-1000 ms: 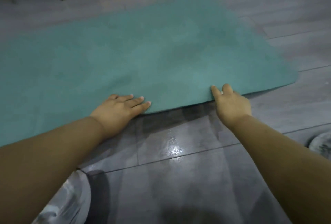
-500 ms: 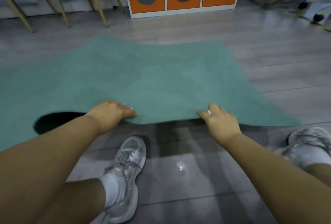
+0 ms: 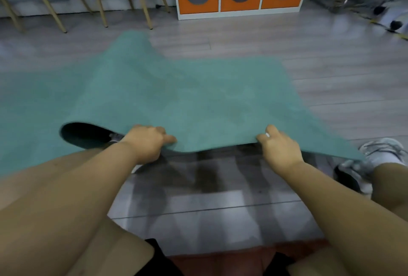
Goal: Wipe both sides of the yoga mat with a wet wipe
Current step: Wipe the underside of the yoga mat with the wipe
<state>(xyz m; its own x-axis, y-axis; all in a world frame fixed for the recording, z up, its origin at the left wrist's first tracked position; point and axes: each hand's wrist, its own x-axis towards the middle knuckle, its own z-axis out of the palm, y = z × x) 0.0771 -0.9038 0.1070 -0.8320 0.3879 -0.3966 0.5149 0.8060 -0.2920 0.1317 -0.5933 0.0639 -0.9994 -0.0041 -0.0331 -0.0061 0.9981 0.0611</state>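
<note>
Head view shows your left hand (image 3: pixel 146 141) and right hand (image 3: pixel 279 147) pinching the yoga mat (image 3: pixel 198 99) near edge at 6 o'clock, probably mid-flip, so carry it toward 12 o'clock

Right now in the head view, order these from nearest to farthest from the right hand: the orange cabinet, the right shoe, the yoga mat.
1. Yoga mat: the right hand grips its near edge.
2. Right shoe: on the floor just right of that hand.
3. Orange cabinet: far across the floor.
</note>
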